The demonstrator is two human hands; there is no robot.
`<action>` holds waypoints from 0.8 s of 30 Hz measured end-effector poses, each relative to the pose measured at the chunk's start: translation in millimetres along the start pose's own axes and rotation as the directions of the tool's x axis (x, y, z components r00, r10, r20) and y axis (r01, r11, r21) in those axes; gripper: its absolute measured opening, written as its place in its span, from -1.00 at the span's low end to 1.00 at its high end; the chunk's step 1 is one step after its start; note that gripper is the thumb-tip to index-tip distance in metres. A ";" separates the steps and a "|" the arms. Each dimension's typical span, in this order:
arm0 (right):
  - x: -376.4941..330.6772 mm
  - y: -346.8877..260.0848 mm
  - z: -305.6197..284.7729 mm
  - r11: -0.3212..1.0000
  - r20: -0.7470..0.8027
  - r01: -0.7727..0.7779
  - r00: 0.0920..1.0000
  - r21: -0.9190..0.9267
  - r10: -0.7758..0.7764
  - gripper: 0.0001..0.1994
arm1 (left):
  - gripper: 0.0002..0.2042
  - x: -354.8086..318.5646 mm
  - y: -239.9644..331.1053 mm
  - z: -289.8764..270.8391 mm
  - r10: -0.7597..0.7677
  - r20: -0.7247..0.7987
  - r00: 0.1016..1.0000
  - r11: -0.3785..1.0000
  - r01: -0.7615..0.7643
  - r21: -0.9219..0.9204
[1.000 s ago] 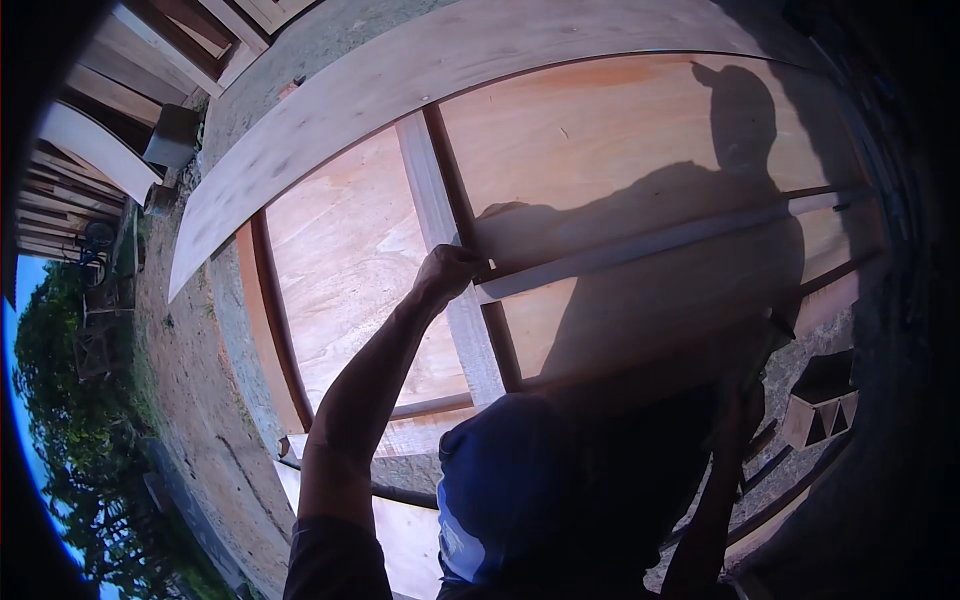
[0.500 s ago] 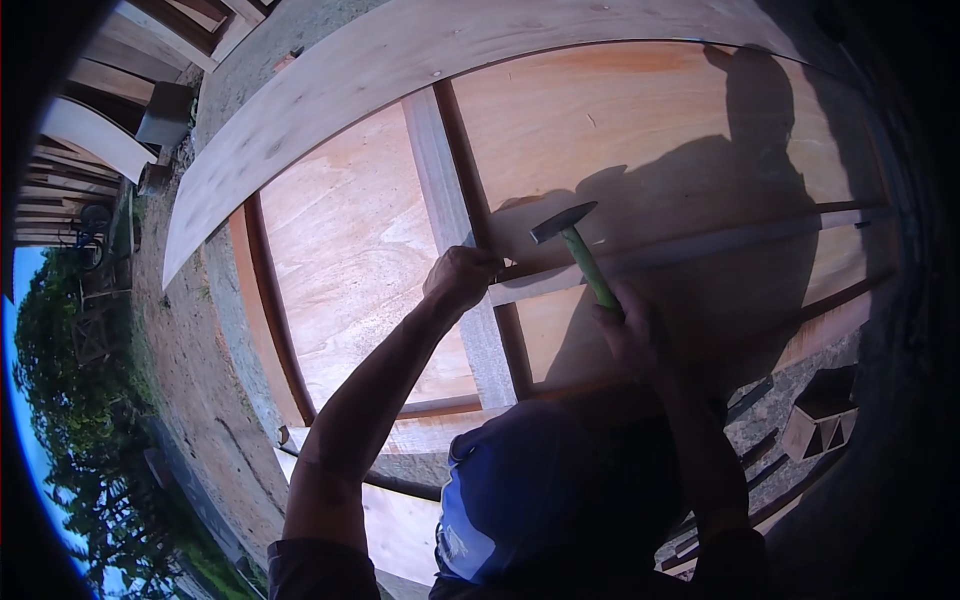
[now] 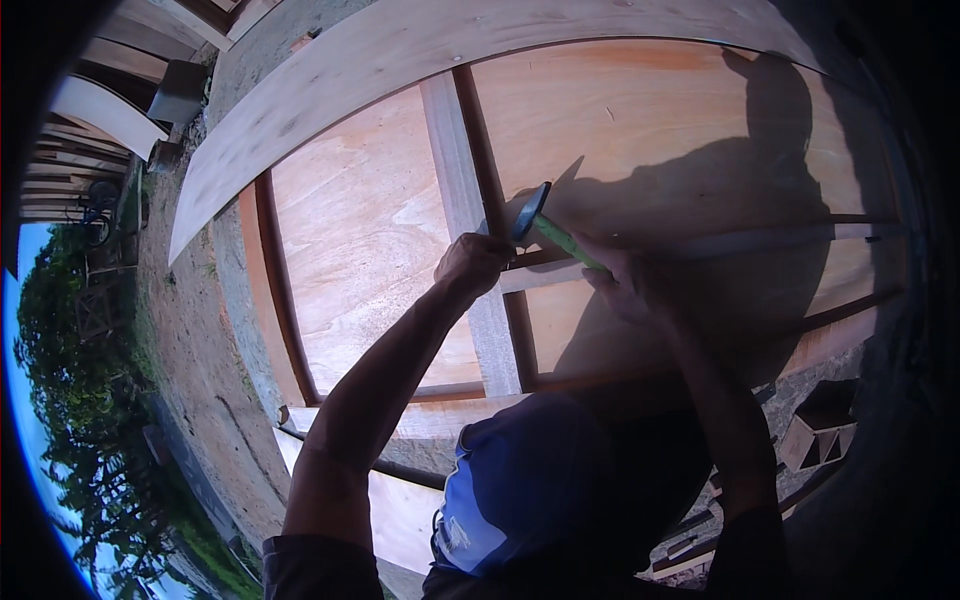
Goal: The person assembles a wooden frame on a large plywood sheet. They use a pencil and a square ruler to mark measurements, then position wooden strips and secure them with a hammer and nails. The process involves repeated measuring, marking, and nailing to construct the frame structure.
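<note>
My right hand (image 3: 628, 283) grips a hammer (image 3: 568, 240) by its green handle. The dark metal hammer head is close to my left hand (image 3: 473, 263), just above its fingertips. The left fingers are pinched together where two wooden battens meet; what they hold, if anything, is too small and shaded to name. One batten (image 3: 478, 310) runs up and down across a plywood panel (image 3: 370, 250), and a second batten (image 3: 555, 274) leads off to the right from it. Shadow covers much of the panel's right part.
A long plywood strip (image 3: 330, 85) lies along the panel's far edge. An orange-brown edge piece (image 3: 272, 290) bounds the panel on the left. Wood scraps and a small wooden box (image 3: 820, 430) sit at the lower right. A blue cap (image 3: 520, 480) blocks the lower middle.
The hammer has come left and its head has swung down toward my left hand. My right hand has moved up slightly with it. The left hand keeps its place at the batten joint.
</note>
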State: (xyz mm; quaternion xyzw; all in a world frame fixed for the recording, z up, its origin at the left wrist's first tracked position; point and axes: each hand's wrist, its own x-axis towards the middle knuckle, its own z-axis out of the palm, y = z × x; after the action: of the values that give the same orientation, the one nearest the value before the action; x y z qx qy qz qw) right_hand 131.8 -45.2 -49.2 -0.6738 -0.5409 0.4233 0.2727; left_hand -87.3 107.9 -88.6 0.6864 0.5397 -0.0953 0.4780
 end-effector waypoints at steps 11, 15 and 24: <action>10.7 -17.5 -30.3 0.980 0.153 -0.152 0.973 -0.131 0.171 -0.46 | -0.75 0.5 1.2 -1.4 -0.018 -0.004 1.000 0.994 0.018 0.109; 11.4 -10.6 -21.1 0.983 0.071 -0.180 0.981 -0.036 0.182 -0.46 | -0.74 -1.7 6.6 -3.6 -0.035 0.001 0.999 0.990 0.035 0.135; 11.7 -1.5 -16.1 0.974 0.007 -0.225 0.974 -0.018 0.225 -0.41 | -0.75 -6.0 12.3 -4.3 -0.053 -0.020 0.998 0.982 0.055 0.180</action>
State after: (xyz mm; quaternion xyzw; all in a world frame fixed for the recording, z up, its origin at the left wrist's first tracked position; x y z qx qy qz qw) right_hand 145.6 -32.2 -43.2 -0.7311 -0.4661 0.4495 0.2149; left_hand -81.1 107.8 -75.6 0.7127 0.5509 -0.1515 0.4069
